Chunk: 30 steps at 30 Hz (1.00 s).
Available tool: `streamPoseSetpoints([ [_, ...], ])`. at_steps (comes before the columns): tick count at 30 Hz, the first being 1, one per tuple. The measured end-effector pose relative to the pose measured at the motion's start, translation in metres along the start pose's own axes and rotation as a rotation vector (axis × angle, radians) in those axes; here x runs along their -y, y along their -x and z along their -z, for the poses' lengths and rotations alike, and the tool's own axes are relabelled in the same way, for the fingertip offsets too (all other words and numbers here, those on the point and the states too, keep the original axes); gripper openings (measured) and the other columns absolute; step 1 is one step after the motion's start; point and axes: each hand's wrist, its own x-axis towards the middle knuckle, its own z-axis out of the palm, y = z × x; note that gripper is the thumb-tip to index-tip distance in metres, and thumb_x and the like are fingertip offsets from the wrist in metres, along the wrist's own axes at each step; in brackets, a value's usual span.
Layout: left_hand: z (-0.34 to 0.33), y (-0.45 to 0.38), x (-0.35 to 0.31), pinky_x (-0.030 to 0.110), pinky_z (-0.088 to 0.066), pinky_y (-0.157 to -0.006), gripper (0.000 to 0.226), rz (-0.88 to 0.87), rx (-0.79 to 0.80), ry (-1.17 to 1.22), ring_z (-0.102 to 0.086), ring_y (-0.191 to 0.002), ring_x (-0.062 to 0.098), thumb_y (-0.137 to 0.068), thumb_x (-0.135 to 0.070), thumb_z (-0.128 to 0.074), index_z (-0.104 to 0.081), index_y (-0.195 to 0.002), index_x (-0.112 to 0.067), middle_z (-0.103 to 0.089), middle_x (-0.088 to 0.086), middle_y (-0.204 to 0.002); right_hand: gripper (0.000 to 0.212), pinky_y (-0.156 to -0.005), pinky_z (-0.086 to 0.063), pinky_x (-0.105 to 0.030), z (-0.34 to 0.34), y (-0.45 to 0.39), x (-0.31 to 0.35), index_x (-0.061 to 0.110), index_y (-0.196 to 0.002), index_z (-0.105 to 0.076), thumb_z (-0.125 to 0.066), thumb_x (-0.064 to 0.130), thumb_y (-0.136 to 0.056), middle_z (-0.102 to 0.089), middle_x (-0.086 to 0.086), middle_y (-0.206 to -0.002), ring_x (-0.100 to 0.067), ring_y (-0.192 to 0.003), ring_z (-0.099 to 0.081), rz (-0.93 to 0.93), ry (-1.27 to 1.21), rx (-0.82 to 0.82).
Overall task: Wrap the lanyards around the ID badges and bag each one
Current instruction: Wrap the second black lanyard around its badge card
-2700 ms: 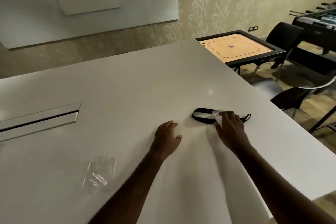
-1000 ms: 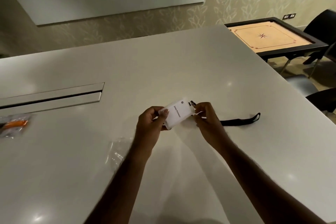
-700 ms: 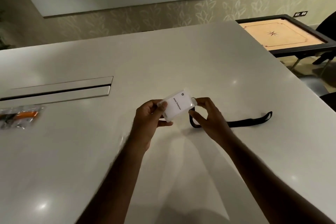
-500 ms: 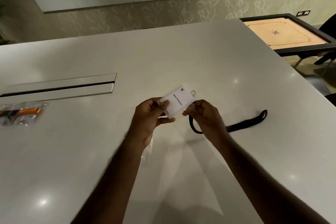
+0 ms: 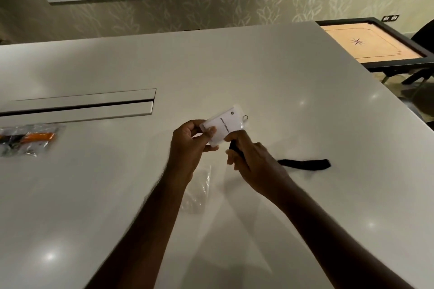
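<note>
A white ID badge (image 5: 229,124) in a clear sleeve is held above the white table (image 5: 234,70), tilted, with a small metal ring at its upper right corner. My left hand (image 5: 187,145) pinches its lower left end between thumb and fingers. My right hand (image 5: 253,159) grips the black lanyard (image 5: 305,164) just below the badge; the strap's free end trails to the right across the table. An empty clear plastic bag (image 5: 197,190) lies flat on the table under my forearms.
A bagged badge with an orange lanyard (image 5: 28,139) lies at the table's left edge. A long recessed cable slot (image 5: 94,107) runs across the left part. Beyond the table's right edge stands a carrom board (image 5: 371,42) with a dark chair behind it.
I picked the badge up from the table with both hands. Since half a second ago my right hand has drawn the lanyard down below the badge, and the loose loop has disappeared into my grip.
</note>
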Motion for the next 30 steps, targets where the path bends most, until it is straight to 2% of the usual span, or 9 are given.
streamPoseSetpoints([
  [3, 0.006, -0.002, 0.000, 0.035, -0.065, -0.067, 0.017, -0.059, 0.006, -0.100, -0.079, -0.085, 0.016, -0.091, -0.024, -0.080, -0.073, -0.106, -0.018, -0.079, -0.003, -0.098, 0.011, -0.068, -0.056, -0.028, 0.007, -0.006, 0.017, 0.024, -0.118, -0.054, -0.048, 0.021, -0.110, -0.067, 0.015, -0.084, -0.005, -0.072, -0.064, -0.042, -0.026, 0.113],
  [6, 0.009, -0.003, 0.002, 0.040, -0.066, -0.069, 0.012, -0.162, 0.028, -0.277, -0.077, -0.078, 0.013, -0.092, -0.027, -0.079, -0.072, -0.102, -0.024, -0.077, -0.005, -0.095, 0.013, -0.066, -0.052, -0.017, 0.016, -0.013, 0.028, 0.024, -0.109, -0.066, -0.053, 0.023, -0.109, -0.071, 0.012, -0.086, -0.006, -0.073, -0.066, -0.071, -0.101, 0.151],
  [11, 0.012, 0.001, -0.001, 0.043, -0.065, -0.071, 0.020, -0.167, 0.132, -0.262, -0.076, -0.073, 0.017, -0.085, -0.035, -0.072, -0.073, -0.102, -0.024, -0.077, -0.005, -0.089, 0.015, -0.065, -0.047, -0.007, 0.035, -0.028, 0.035, 0.024, -0.097, -0.078, -0.065, 0.021, -0.103, -0.076, 0.017, -0.085, -0.002, -0.072, -0.070, -0.079, -0.173, 0.149],
  [14, 0.011, 0.001, -0.005, 0.030, -0.063, -0.066, 0.013, -0.165, 0.190, -0.268, -0.074, -0.076, 0.013, -0.085, -0.037, -0.072, -0.074, -0.097, -0.033, -0.076, -0.011, -0.087, 0.015, -0.064, -0.054, -0.019, 0.051, -0.038, 0.033, 0.030, -0.099, -0.079, -0.067, 0.021, -0.102, -0.079, 0.012, -0.085, -0.007, -0.075, -0.074, -0.087, -0.221, 0.129],
  [16, 0.009, -0.001, -0.006, 0.033, -0.064, -0.065, 0.005, -0.155, 0.207, -0.293, -0.073, -0.078, 0.018, -0.092, -0.031, -0.075, -0.073, -0.095, -0.033, -0.075, -0.009, -0.087, 0.018, -0.073, -0.060, -0.031, 0.060, -0.044, 0.029, 0.036, -0.105, -0.079, -0.068, 0.022, -0.101, -0.080, 0.008, -0.087, -0.010, -0.081, -0.076, -0.083, -0.213, 0.078],
  [18, 0.008, -0.002, -0.008, 0.034, -0.065, -0.066, 0.007, -0.148, 0.230, -0.337, -0.072, -0.078, 0.019, -0.094, -0.025, -0.075, -0.072, -0.098, -0.030, -0.074, -0.009, -0.087, 0.020, -0.085, -0.062, -0.028, 0.068, -0.049, 0.022, 0.032, -0.112, -0.078, -0.068, 0.017, -0.101, -0.082, 0.009, -0.097, -0.011, -0.092, -0.078, -0.065, -0.286, 0.049],
  [20, 0.005, 0.001, -0.012, 0.025, -0.060, -0.061, 0.010, -0.163, 0.292, -0.356, -0.071, -0.074, 0.010, -0.093, -0.024, -0.075, -0.071, -0.100, -0.030, -0.073, -0.015, -0.084, 0.023, -0.092, -0.062, -0.029, 0.076, -0.053, 0.014, 0.021, -0.119, -0.076, -0.068, 0.011, -0.101, -0.082, 0.005, -0.107, -0.017, -0.097, -0.079, -0.060, -0.414, 0.041],
  [26, -0.007, 0.012, -0.027, 0.032, -0.057, -0.065, 0.014, -0.122, 0.460, -0.182, -0.068, -0.076, 0.015, -0.082, -0.036, -0.075, -0.074, -0.096, -0.033, -0.073, -0.008, -0.088, 0.027, -0.093, -0.059, -0.027, 0.104, -0.058, -0.014, 0.010, -0.125, -0.074, -0.065, 0.006, -0.100, -0.079, -0.009, -0.118, -0.027, -0.105, -0.078, -0.070, -0.668, -0.027],
  [30, -0.012, 0.015, -0.033, 0.029, -0.057, -0.066, 0.012, -0.113, 0.517, -0.109, -0.068, -0.077, 0.013, -0.086, -0.032, -0.077, -0.075, -0.097, -0.034, -0.073, -0.008, -0.087, 0.028, -0.095, -0.058, -0.031, 0.114, -0.058, -0.035, 0.007, -0.127, -0.071, -0.060, 0.003, -0.102, -0.077, -0.014, -0.122, -0.026, -0.105, -0.076, -0.140, -0.798, -0.028],
])
